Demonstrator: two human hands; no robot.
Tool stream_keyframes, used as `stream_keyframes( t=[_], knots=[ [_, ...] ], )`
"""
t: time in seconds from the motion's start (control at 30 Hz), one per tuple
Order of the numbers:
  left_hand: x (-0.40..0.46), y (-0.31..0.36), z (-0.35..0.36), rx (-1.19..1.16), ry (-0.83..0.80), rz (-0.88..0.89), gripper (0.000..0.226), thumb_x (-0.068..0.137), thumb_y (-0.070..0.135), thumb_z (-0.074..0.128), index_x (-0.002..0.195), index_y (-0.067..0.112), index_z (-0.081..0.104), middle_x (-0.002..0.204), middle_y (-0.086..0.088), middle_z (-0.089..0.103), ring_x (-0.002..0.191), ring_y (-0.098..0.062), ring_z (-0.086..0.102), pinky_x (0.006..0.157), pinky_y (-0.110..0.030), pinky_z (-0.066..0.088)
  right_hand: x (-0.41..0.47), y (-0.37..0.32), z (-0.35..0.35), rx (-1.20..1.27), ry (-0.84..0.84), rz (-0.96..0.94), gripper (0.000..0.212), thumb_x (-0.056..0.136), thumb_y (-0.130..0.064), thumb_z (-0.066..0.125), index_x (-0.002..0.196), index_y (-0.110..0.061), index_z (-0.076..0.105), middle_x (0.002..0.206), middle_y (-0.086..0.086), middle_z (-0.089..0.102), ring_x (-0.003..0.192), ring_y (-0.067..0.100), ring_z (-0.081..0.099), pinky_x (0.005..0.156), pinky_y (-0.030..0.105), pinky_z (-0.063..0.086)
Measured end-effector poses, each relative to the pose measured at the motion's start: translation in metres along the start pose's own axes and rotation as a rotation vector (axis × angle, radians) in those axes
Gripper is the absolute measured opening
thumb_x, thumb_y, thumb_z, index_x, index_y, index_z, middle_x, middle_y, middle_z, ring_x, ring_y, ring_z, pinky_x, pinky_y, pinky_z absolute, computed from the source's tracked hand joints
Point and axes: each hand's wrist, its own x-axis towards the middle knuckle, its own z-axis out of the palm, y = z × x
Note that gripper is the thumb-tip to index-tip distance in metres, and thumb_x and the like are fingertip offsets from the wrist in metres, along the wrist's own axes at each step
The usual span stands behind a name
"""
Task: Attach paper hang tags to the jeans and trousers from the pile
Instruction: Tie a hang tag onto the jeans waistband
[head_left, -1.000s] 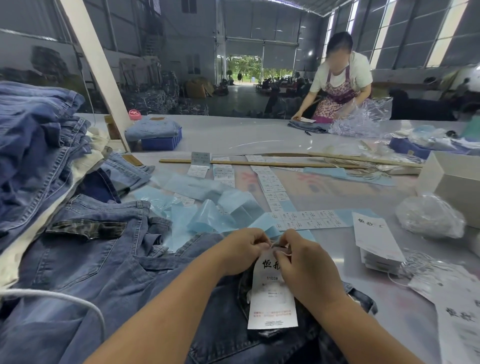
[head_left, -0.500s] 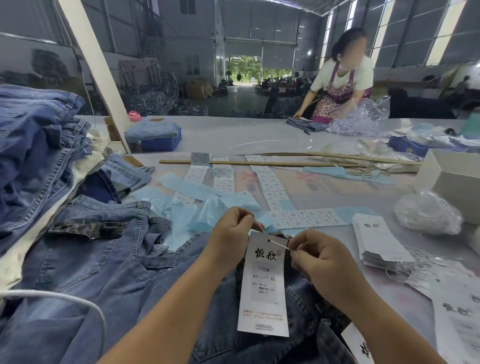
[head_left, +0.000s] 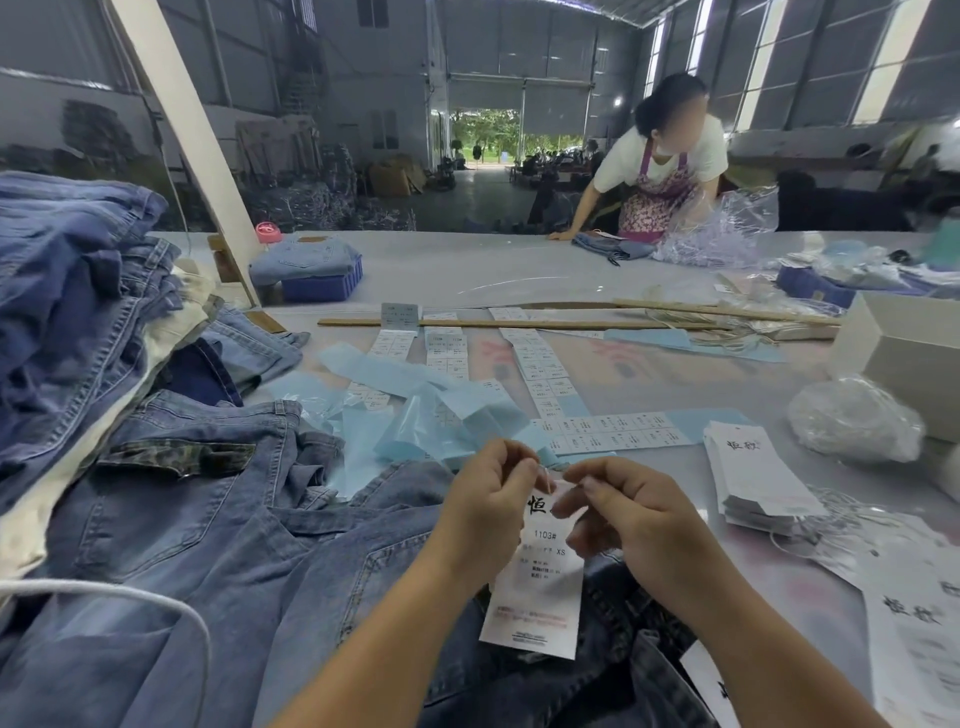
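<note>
A white paper hang tag (head_left: 535, 587) printed "1103#" hangs in front of me over blue jeans (head_left: 218, 545) spread on the table. My left hand (head_left: 488, 509) pinches the tag's top edge. My right hand (head_left: 628, 519) is close beside it, fingers curled at the tag's string near the top; the string itself is barely visible. A tall pile of jeans (head_left: 67, 291) stands at the left. A stack of spare hang tags (head_left: 753, 478) lies to the right.
Light blue backing strips (head_left: 431, 410) and sticker sheets (head_left: 613, 431) litter the table's middle. Wooden sticks (head_left: 519, 323) lie across it. A white box (head_left: 914, 353) and a plastic bag (head_left: 852, 421) sit at the right. A person (head_left: 660, 171) works at the far side.
My hands have drawn together at the top of the tag, after the right hand pulled the string out sideways. The person across the table has straightened a little.
</note>
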Motion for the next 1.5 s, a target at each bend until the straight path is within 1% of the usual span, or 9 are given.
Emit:
stream_keyframes(
  t=[0.1, 0.2, 0.37, 0.53, 0.73, 0.97, 1.23, 1.37, 1.5],
  knots=[
    [-0.003, -0.001, 0.006, -0.019, -0.015, -0.014, 0.014, 0.099, 0.009, 0.047, 0.091, 0.010, 0.058, 0.066, 0.009, 0.063, 0.048, -0.009, 0.044, 0.049, -0.028, 0.038, 0.002, 0.001, 0.005, 0.022, 0.040, -0.023, 0.027, 0.101, -0.006, 0.048, 0.089, -0.016, 0.070, 0.080, 0.011, 0.073, 0.059, 0.025, 0.067, 0.056, 0.043, 0.055],
    [0.003, 0.002, 0.009, -0.105, 0.025, -0.016, 0.015, 0.097, 0.005, 0.048, 0.087, 0.012, 0.057, 0.078, -0.012, 0.064, 0.049, -0.014, 0.043, 0.047, -0.029, 0.038, 0.004, 0.001, 0.011, 0.019, 0.074, -0.078, 0.031, 0.099, -0.008, 0.053, 0.085, -0.026, 0.074, 0.077, 0.009, 0.074, 0.059, 0.024, 0.067, 0.056, 0.032, 0.056],
    [0.007, -0.012, 0.012, -0.130, 0.071, -0.029, 0.014, 0.092, 0.003, 0.058, 0.082, 0.012, 0.062, 0.068, 0.000, 0.065, 0.047, -0.008, 0.046, 0.045, -0.024, 0.040, 0.006, 0.012, 0.013, 0.008, 0.186, -0.132, 0.021, 0.092, -0.012, 0.064, 0.083, -0.026, 0.077, 0.059, -0.001, 0.064, 0.049, 0.011, 0.054, 0.047, 0.023, 0.049],
    [0.004, -0.025, 0.016, -0.093, 0.041, 0.007, 0.006, 0.080, 0.024, 0.061, 0.079, 0.024, 0.066, 0.074, 0.003, 0.071, 0.063, -0.003, 0.060, 0.056, -0.017, 0.046, 0.001, 0.023, 0.011, 0.034, 0.193, -0.144, 0.019, 0.088, -0.010, 0.069, 0.082, -0.025, 0.078, 0.060, 0.003, 0.067, 0.047, 0.012, 0.054, 0.048, 0.022, 0.048],
    [-0.001, -0.032, 0.016, -0.054, 0.027, 0.080, 0.006, 0.082, 0.022, 0.064, 0.083, 0.026, 0.069, 0.080, 0.003, 0.072, 0.076, -0.016, 0.068, 0.069, -0.028, 0.057, -0.001, 0.025, 0.016, 0.045, 0.164, -0.187, 0.022, 0.086, -0.006, 0.070, 0.082, -0.026, 0.078, 0.062, -0.002, 0.067, 0.049, 0.007, 0.056, 0.048, 0.017, 0.046],
    [-0.004, -0.031, 0.013, -0.116, 0.050, 0.098, 0.009, 0.081, 0.020, 0.068, 0.086, 0.027, 0.067, 0.080, 0.006, 0.072, 0.066, -0.005, 0.062, 0.062, -0.018, 0.049, -0.002, 0.023, 0.019, 0.083, 0.175, -0.190, 0.011, 0.079, -0.020, 0.068, 0.082, -0.026, 0.078, 0.065, -0.002, 0.070, 0.050, 0.004, 0.059, 0.048, 0.016, 0.048],
    [-0.002, -0.032, 0.011, -0.167, -0.026, 0.076, 0.010, 0.081, 0.020, 0.074, 0.088, 0.027, 0.072, 0.086, 0.001, 0.075, 0.080, -0.026, 0.071, 0.073, -0.042, 0.058, 0.003, 0.027, 0.017, 0.048, 0.209, -0.140, 0.011, 0.076, -0.030, 0.067, 0.082, -0.027, 0.076, 0.057, -0.001, 0.064, 0.047, 0.009, 0.052, 0.046, 0.019, 0.047],
    [0.000, -0.035, 0.008, -0.273, -0.073, 0.087, 0.006, 0.081, 0.015, 0.075, 0.087, 0.018, 0.075, 0.083, -0.002, 0.076, 0.074, -0.011, 0.072, 0.066, -0.018, 0.053, 0.004, 0.029, 0.016, 0.072, 0.181, -0.125, 0.003, 0.079, -0.024, 0.076, 0.082, -0.024, 0.076, 0.063, 0.005, 0.068, 0.048, 0.010, 0.053, 0.047, 0.021, 0.047],
    [0.000, -0.033, 0.006, -0.366, -0.047, 0.043, 0.011, 0.080, 0.025, 0.074, 0.079, 0.014, 0.073, 0.069, 0.004, 0.071, 0.056, -0.001, 0.062, 0.055, -0.011, 0.046, 0.003, 0.031, 0.013, 0.137, 0.159, -0.117, 0.011, 0.076, -0.020, 0.068, 0.082, -0.023, 0.077, 0.065, 0.009, 0.068, 0.051, 0.010, 0.054, 0.049, 0.020, 0.048]
  ],
)
